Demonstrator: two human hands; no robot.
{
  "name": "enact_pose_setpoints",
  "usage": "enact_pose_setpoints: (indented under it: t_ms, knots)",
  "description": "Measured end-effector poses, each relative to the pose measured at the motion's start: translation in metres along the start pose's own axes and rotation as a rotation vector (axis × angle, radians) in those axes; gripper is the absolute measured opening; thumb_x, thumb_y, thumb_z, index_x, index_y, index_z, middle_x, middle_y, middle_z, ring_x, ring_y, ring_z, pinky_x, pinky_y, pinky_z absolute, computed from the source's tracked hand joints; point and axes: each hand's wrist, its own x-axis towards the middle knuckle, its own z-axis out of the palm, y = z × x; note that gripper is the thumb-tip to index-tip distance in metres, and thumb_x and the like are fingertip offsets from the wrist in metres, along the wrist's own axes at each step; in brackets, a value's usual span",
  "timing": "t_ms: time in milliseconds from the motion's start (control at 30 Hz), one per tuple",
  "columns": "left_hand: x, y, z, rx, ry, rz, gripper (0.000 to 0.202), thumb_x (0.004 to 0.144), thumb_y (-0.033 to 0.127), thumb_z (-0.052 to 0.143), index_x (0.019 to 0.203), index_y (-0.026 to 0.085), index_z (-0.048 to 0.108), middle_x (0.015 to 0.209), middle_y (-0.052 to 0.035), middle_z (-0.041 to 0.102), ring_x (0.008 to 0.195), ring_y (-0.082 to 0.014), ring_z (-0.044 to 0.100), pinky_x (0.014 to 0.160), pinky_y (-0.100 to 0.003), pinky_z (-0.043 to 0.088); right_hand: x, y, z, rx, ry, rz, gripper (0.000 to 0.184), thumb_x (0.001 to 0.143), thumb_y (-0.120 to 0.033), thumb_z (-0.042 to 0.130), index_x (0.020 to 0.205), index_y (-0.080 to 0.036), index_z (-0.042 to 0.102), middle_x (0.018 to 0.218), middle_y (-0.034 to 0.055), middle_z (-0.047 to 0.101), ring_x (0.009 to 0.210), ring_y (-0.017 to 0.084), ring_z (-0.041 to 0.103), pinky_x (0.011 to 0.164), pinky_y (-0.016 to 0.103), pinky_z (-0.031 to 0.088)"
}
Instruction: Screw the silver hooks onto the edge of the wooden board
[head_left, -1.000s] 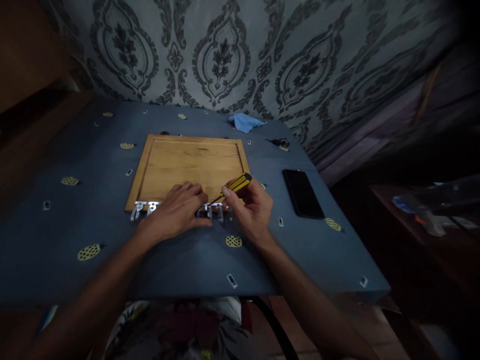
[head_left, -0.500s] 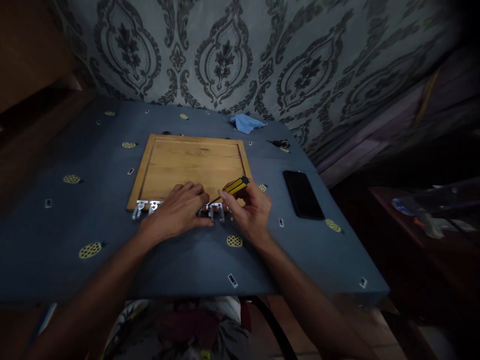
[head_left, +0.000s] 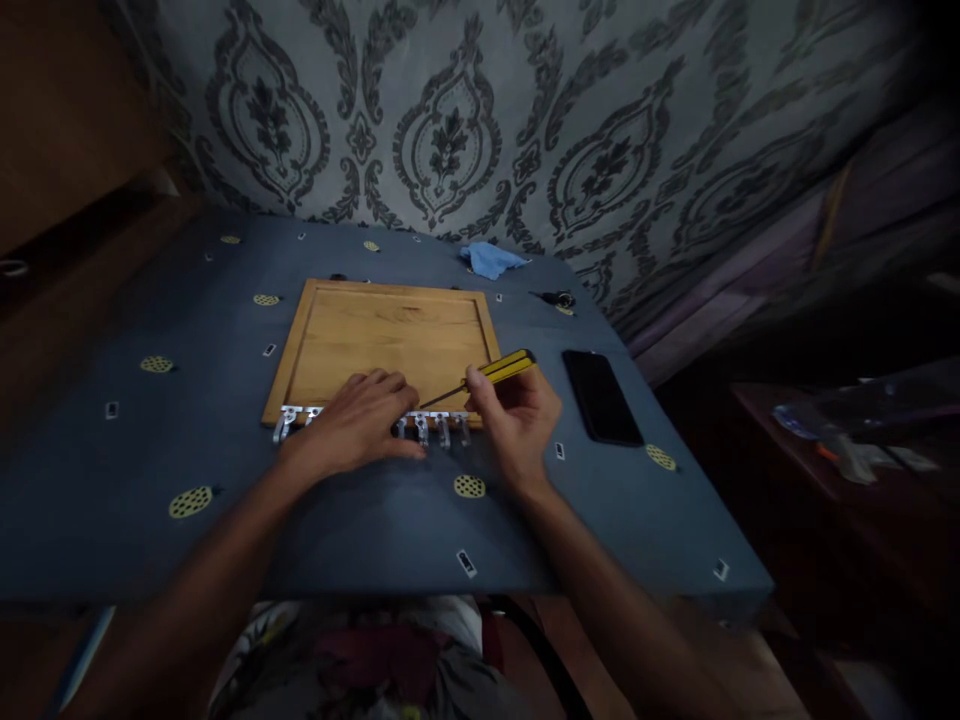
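My right hand (head_left: 521, 420) is closed around the yellow-and-black handle of a screwdriver (head_left: 504, 369). Its thin shaft slants down to the left, with the tip by a silver metal hook rail (head_left: 444, 426). Several hooks hang from this rail along the near edge of a wooden panel (head_left: 390, 325) with a raised frame. My left hand (head_left: 356, 420) lies over the middle of the rail and the panel's near edge, thumb stretched out in front and fingers resting on the wood. It covers part of the rail; whether the screwdriver tip touches a screw is too small to tell.
A blue patterned cloth (head_left: 225, 545) covers the table. To the right lies a black phone (head_left: 602, 397). Farther back are a light-blue rag (head_left: 491, 260) and a small dark tool (head_left: 556, 299). A patterned wall covering (head_left: 450, 120) rises behind, and wooden furniture (head_left: 67, 130) stands at left.
The screwdriver and my right hand have shifted right and tilted lower, showing more of the shaft. My left hand stays on the rail. The whole view has moved slightly.
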Motion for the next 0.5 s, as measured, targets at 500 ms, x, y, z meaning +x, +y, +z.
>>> enact_pose_setpoints:
  t_ms: [500]
  knots:
    - [-0.019,-0.012,0.005,-0.005,0.058,-0.012,0.041,0.092,0.057,0.072,0.110,0.020,0.066,0.115,-0.0072,0.065,0.113,-0.0282,0.056,0.094,-0.041,0.043,-0.011,-0.004,0.012,-0.081,-0.154,-0.164,0.019,0.092,-0.035,0.071,0.080,-0.022,0.063,0.070,-0.0026,0.063,0.062,0.013,0.060,0.060,0.028,0.048]
